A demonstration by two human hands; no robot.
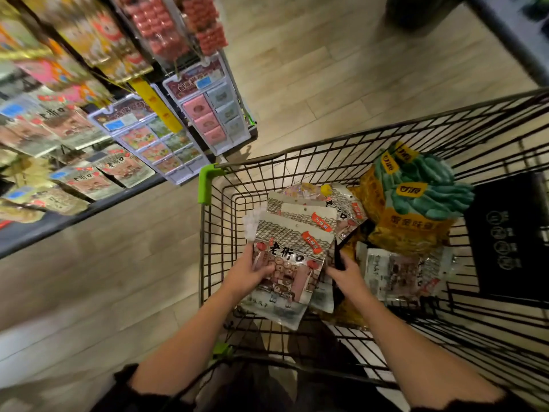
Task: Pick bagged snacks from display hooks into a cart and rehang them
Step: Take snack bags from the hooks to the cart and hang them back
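Note:
A black wire cart [208, 233] stands in front of me with several snack bags inside. My left hand [252, 269] grips the left edge of a stack of grey-and-red snack bags [291, 263] with black characters, thumb on the front. My right hand [346, 270] holds the stack's right side, its fingers tucked behind the bags. More bags of the same kind [312, 212] fan out behind the top one. The display hooks on the left carry matching bags [89, 182].
In the cart lie a yellow bag of green snacks [416, 197], a clear-fronted bag [401, 272] and a black bag [511, 233]. Hanging boxed packs [208, 114] stand at the display's end. The dark shelf edge [74, 215] runs along the left; wooden floor lies beyond.

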